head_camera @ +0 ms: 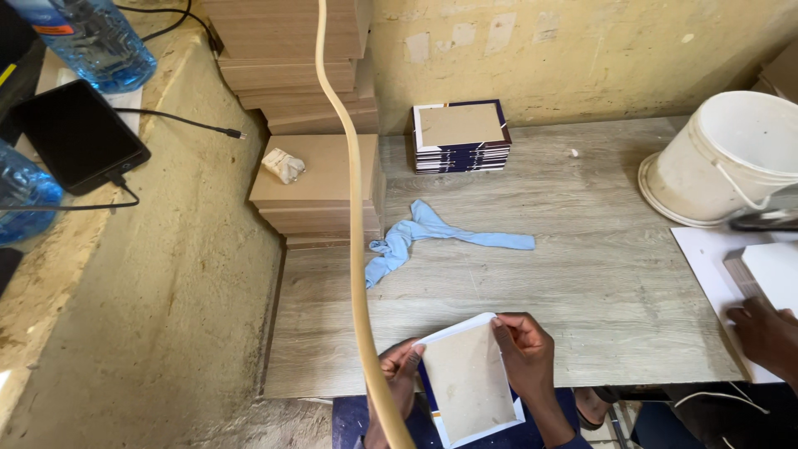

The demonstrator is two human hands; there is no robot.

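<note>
Head view: a grey wood-grain table point(598, 274) pushed against a worn yellow wall, with a rough plaster ledge on the left. At the near edge, both hands are on a book cover point(470, 381): a grey board face with a white border turned over it and a dark blue edge peeping out below. The left hand point(397, 372) grips the cover's left side, fingers curled under. The right hand point(522, 349) pinches the top right corner, thumb on top. The cover is tilted up off the table, held over the lap.

Going by how things lie, the work looks partly through: a stack of finished covers point(460, 135) sits by the wall, while plain boards point(320, 179) are still piled high at the left, a crumpled wad on top. This cover has its edges folded in, and I'd say it is close to done.

A blue cloth point(432, 234) lies mid-table. A white bucket point(727, 158) is tipped on its side at the right. Another person's hand point(765, 333) rests on white sheets point(715, 266) there. A pale cable point(357, 249) hangs across the view. A phone point(79, 133) and bottles point(91, 37) sit on the ledge.
</note>
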